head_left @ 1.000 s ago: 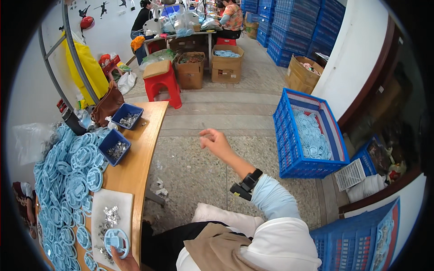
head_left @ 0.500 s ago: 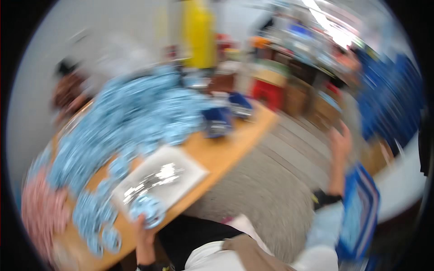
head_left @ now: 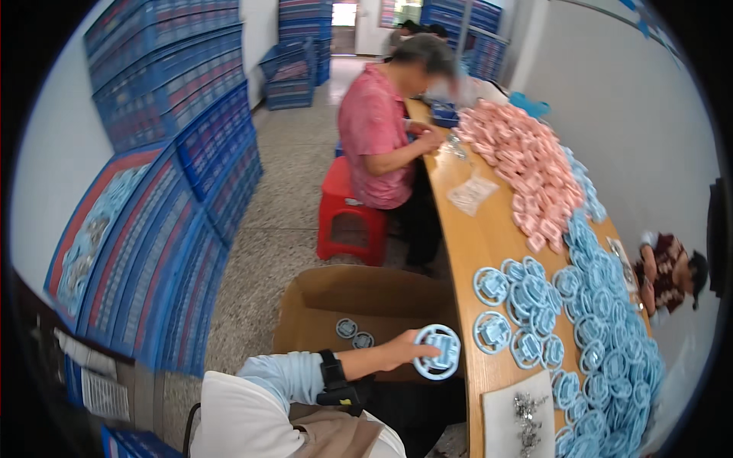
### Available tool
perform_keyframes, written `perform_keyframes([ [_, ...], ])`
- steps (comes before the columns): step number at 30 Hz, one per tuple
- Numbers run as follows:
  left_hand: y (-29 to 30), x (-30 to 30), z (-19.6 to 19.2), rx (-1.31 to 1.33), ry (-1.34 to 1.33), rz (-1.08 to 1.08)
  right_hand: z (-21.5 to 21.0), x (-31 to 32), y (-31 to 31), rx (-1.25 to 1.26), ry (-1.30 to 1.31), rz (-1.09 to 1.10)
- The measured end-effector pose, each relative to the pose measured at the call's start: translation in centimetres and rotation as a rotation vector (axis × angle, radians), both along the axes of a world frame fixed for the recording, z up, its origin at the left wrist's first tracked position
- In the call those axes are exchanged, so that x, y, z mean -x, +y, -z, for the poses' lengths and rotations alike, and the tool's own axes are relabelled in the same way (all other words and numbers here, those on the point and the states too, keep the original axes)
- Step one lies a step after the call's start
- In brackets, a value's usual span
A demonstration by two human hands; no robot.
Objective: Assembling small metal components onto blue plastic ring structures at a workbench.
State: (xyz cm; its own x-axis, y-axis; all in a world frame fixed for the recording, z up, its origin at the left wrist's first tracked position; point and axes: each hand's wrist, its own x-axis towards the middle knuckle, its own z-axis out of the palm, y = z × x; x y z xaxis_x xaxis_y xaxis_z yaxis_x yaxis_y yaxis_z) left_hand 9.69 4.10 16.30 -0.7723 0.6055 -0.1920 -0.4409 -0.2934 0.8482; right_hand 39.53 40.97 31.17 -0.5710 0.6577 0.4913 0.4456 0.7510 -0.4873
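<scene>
My left hand (head_left: 400, 351) pinches a light blue round plastic part (head_left: 444, 360), a ring with a raised block across its middle. It holds the part over the near edge of the wooden table (head_left: 475, 382), beside an open cardboard box (head_left: 313, 298). Two similar blue parts (head_left: 347, 328) lie in the box. On the table nearest the hand, several loose blue parts (head_left: 491, 333) lie flat, and a large heap of them (head_left: 611, 343) spreads behind. My right hand is out of view.
A white pad (head_left: 500, 427) with small shiny metal pieces lies on the table. Farther along are a heap of pink parts (head_left: 527, 160) and a co-worker in a pink shirt (head_left: 374, 130) on a red stool (head_left: 347, 206). Stacked blue crates (head_left: 206, 145) stand left; another person (head_left: 666, 271) is at right.
The view has swung left, from the table's other end to the box, crates and co-worker. My left hand still holds a blue part, now beside the table over the box; my right hand has left view.
</scene>
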Motion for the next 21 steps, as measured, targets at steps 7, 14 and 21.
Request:
perform_keyframes([
  [7,-9.7,-4.5,1.9,0.114,-0.092,-0.354,-0.2,7.1,1.2,-0.004,-0.121,-0.495],
  [14,-8.9,-6.1,-0.6,0.14,0.145,-0.352,-3.1,9.9,-3.2,-0.182,-0.178,-0.683],
  [21,-4.8,-5.5,-5.9,0.133,0.387,-0.192,-1.8,7.8,-3.0,-0.163,-0.178,-0.718],
])
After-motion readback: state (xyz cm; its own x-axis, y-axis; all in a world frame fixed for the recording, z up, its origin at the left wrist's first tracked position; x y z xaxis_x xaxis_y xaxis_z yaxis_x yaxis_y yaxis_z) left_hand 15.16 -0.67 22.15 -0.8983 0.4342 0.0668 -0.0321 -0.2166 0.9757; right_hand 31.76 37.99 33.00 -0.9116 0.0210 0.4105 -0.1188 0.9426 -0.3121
